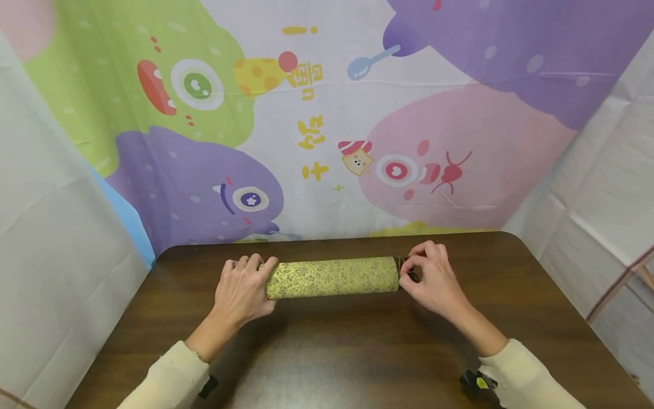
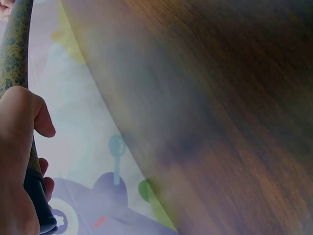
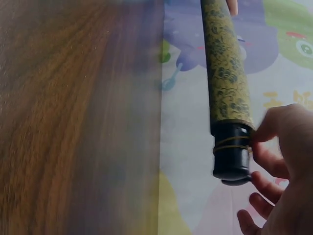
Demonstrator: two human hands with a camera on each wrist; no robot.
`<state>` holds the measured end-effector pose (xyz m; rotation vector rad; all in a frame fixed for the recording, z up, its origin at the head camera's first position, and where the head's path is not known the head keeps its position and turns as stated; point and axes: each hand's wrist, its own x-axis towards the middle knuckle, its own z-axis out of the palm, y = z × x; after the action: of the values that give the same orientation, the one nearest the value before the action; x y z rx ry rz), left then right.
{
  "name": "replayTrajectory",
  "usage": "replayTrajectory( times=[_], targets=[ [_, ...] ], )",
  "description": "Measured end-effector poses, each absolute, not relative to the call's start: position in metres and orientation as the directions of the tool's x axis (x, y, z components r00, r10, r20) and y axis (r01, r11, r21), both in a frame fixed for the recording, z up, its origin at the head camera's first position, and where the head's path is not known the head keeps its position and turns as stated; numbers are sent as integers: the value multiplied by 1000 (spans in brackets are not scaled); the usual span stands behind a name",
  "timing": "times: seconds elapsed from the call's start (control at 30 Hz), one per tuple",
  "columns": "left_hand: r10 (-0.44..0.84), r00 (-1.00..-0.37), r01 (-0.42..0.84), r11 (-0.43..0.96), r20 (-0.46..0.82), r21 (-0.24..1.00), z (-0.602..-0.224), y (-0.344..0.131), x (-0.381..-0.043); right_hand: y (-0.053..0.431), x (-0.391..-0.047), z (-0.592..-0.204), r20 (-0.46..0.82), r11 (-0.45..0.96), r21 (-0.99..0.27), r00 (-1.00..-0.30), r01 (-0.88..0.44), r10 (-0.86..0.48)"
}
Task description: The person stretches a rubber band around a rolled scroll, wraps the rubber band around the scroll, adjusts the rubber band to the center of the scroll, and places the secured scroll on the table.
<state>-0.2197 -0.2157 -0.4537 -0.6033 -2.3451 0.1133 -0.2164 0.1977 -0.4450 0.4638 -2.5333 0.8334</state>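
Note:
A rolled-up scroll (image 1: 332, 277) covered in gold patterned brocade is held level above the table. My left hand (image 1: 245, 287) grips its left end, fingers over the top; in the left wrist view that hand (image 2: 19, 152) is around the roll close to a black end knob (image 2: 39, 203). At the other end, a thin tan rubber band (image 3: 232, 142) loops round the black knob (image 3: 230, 164). The thumb and index finger of my right hand (image 1: 434, 278) pinch at this band beside the knob. In the right wrist view its other fingers (image 3: 261, 205) are loosely bent.
A brown wooden table (image 1: 327, 352) lies under both hands. Behind its far edge hangs a cloth (image 1: 317, 210) printed with cartoon monsters. Pale cloth walls (image 1: 46, 227) close in the left and right sides.

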Motion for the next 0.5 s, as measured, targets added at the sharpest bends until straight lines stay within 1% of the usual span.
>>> replayTrajectory(
  times=[0.2,0.4,0.5],
  targets=[
    [415,-673,361,907,612,-218,-454,-215,-219,192,-215,-443,533,743,-507,-836,-438,-129],
    [366,-711,337,927,600,-167,-452,-213,-220,180,-210,-446,600,733,-469,-787,-493,-145],
    [358,-723,337,929,591,-151,-451,-210,-221,173,-205,-447,610,732,-453,-776,-509,-161]
  ],
)
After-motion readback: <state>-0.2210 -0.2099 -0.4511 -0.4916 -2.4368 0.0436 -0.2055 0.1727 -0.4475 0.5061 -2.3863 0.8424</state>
